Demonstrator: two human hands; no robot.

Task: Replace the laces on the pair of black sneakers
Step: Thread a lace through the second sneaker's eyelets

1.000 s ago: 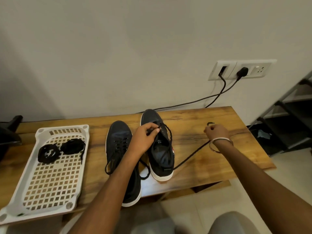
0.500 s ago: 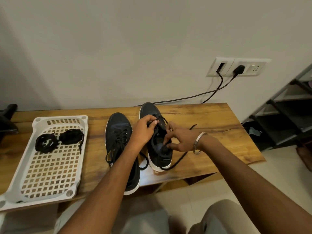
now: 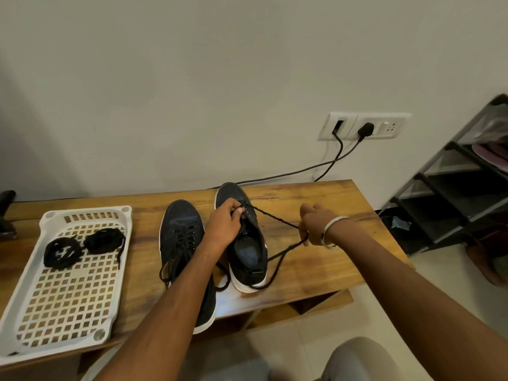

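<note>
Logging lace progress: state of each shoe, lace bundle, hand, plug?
Right sneaker: mostly unlaced, lace pulled out sideways.
Left sneaker: laced, ends loose.
Lace bundles: coiled, in tray.
Left hand: grips right sneaker.
Right hand: pinches lace.
Plug: plugged in.

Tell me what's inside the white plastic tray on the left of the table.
Two coiled bundles of black laces lie side by side in the far part of the white tray, which shows only bare grid nearer the person. The table under it shows through the holes.

Black sneakers, black lace, white lattice tray, wood-grain table
</note>
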